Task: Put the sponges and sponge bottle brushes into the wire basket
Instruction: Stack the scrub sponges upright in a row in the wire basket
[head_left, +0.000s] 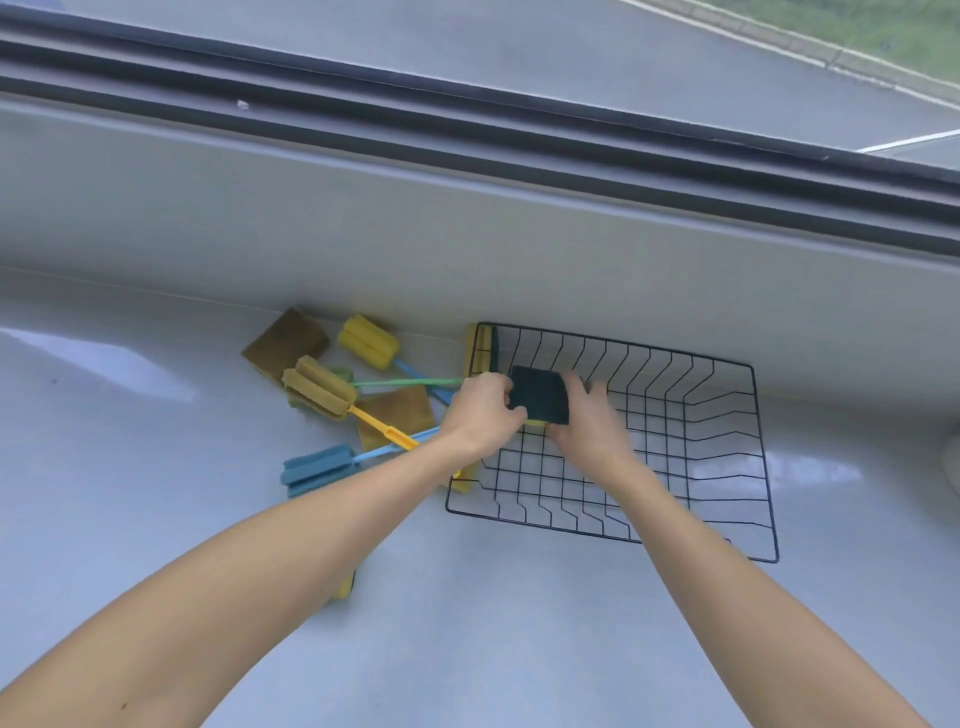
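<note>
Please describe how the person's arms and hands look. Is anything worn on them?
Both forearms are bare up to the frame edge: no sleeves show. The left hand and right hand wear no gloves; no rings, watch or bracelets are visible. A small dark spot marks the left forearm.

We look from head height, forward and steeply down, onto the pale counter near us; one view only.

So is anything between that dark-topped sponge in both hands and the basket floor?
Nothing visible. The sponge, gripped by left hand and right hand, hangs over the wire basket, whose floor below looks bare.
</note>
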